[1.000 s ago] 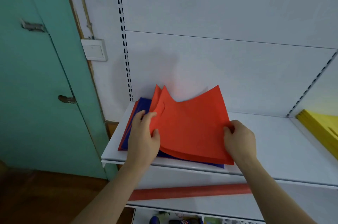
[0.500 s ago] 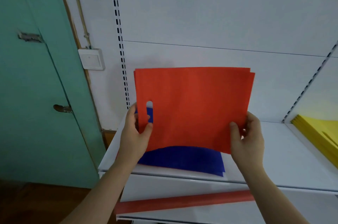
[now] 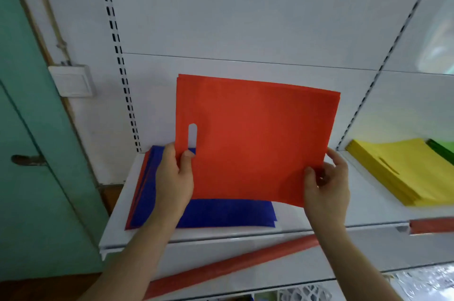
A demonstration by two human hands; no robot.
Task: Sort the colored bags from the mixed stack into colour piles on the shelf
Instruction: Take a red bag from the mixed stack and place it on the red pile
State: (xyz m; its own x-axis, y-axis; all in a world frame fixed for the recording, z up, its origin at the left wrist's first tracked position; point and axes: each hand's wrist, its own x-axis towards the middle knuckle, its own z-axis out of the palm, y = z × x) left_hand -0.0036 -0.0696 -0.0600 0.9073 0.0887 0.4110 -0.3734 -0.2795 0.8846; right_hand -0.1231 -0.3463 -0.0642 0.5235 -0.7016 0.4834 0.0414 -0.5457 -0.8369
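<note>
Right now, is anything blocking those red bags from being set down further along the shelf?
Nothing visible does. Both the left hand and right hand hold the red bags upright above the blue bags. The shelf lies bare between there and the yellow pile.

I am standing in what looks like a shop or stockroom. White metal retail shelving with slotted uprights faces me, stacked with flat yellow bags and blue bags. A green door is at my left.
</note>
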